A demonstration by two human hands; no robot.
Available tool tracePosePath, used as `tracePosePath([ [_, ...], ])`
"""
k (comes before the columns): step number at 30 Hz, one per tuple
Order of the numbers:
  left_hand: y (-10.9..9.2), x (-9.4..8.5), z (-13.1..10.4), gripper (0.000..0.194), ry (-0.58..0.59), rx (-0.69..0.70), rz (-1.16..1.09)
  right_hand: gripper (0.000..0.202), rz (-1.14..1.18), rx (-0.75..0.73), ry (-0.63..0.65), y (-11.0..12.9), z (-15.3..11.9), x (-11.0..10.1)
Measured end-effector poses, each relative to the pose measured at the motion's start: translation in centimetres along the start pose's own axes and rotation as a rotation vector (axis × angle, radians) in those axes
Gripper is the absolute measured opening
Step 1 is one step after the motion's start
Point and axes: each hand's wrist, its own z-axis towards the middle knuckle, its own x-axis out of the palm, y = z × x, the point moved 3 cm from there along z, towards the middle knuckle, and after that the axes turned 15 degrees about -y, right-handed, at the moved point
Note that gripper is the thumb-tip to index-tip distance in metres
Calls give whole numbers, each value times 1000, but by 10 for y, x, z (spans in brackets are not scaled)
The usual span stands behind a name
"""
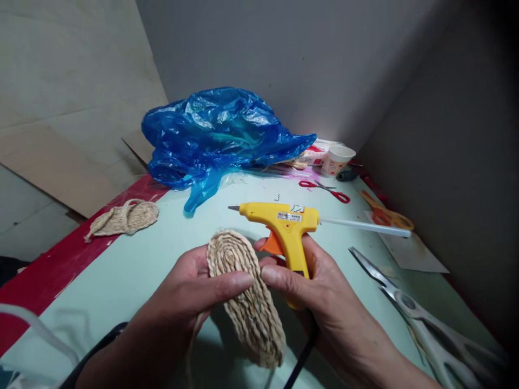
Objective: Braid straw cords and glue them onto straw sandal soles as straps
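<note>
A woven sole of coiled beige cord [251,308] is held above the table, its long side slanting down to the right. My left hand [203,283] grips its left edge, the thumb lying across the top. A loose cord end hangs below that hand. My right hand [320,286] is wrapped round the handle of a yellow glue gun [279,216], and its thumb touches the sole's right edge. The gun's nozzle points left, above the sole; a clear glue stick [365,225] sticks out of its back. Some right fingers are hidden behind the gun.
A blue plastic bag [219,135] lies at the back. A woven slipper [124,219] rests at the left edge. Rightward are red scissors [324,190], a paper cup [337,160], orange scissors [387,213] and large grey scissors [421,319]. A black cable [300,359] runs below the gun.
</note>
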Motion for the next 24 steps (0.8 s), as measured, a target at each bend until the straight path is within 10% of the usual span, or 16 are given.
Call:
tracePosePath([
  [24, 8, -8, 9, 34, -19, 48, -4, 31, -191, -235, -73, -3, 1, 5],
])
